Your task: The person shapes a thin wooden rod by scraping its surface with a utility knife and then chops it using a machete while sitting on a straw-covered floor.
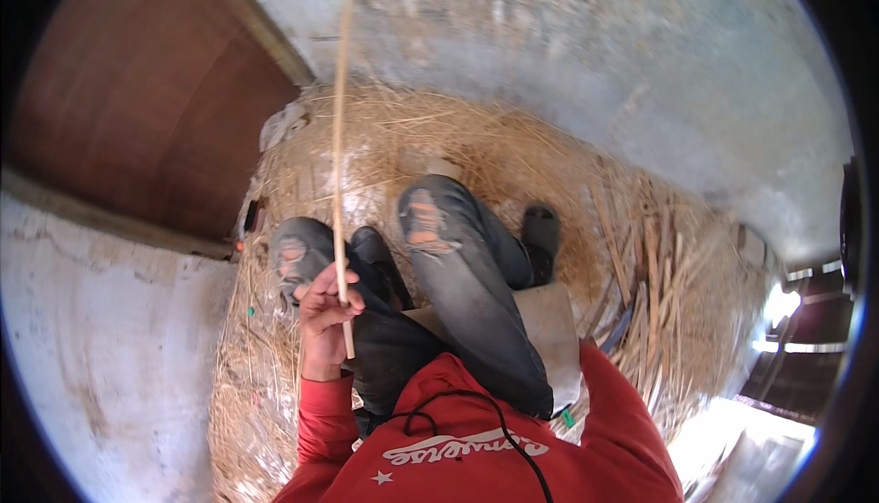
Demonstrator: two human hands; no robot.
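My left grip (324, 314) grasps a thin stick (339, 173) near one end, seemingly positioning it; next calls for steadiness. My hidden right grip, I cannot tell.

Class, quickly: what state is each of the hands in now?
Left hand: closed, holding a thin pale stick.
Right hand: out of sight past the red sleeve; cannot tell.

Bare left hand (326, 313) pinches long, pale wooden stick (339, 183) near one end | brown wooden sticks (652, 274) heaped over there on straw-strewn floor (513, 151)
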